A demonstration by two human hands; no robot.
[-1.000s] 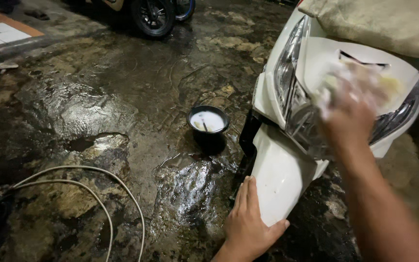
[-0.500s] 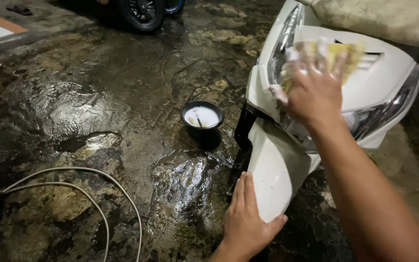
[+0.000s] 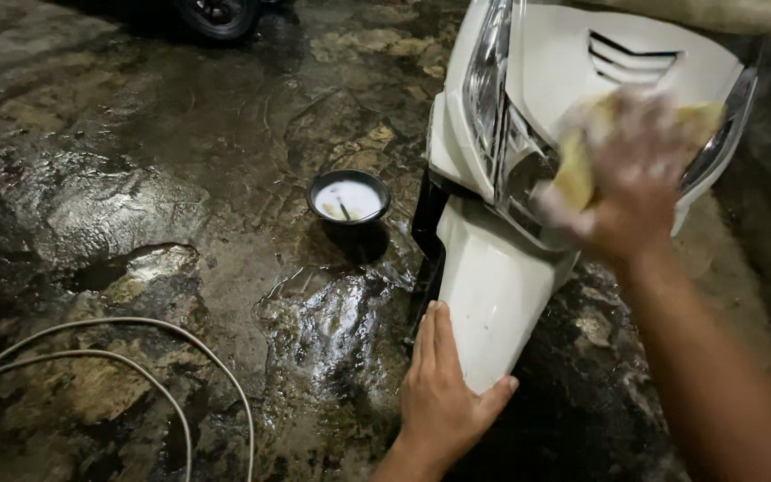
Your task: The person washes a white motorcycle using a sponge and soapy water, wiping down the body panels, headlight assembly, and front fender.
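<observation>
Outdoor washing spot: wet stone ground (image 3: 136,178), soapy scooter (image 3: 573,80), hose (image 3: 180,348).

You're over wet, patchy stone floor (image 3: 136,178): a dark bowl (image 3: 348,198) of white liquid sits there, a pale hose (image 3: 180,344) loops just left, puddles glistening between.

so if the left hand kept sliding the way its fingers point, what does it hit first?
Left hand lies along the white front fender, fingers pointing up-frame. Straight on, it would likely meet the dark fork section beside the fender; the bowl sits off left. Depth is unclear.
</observation>
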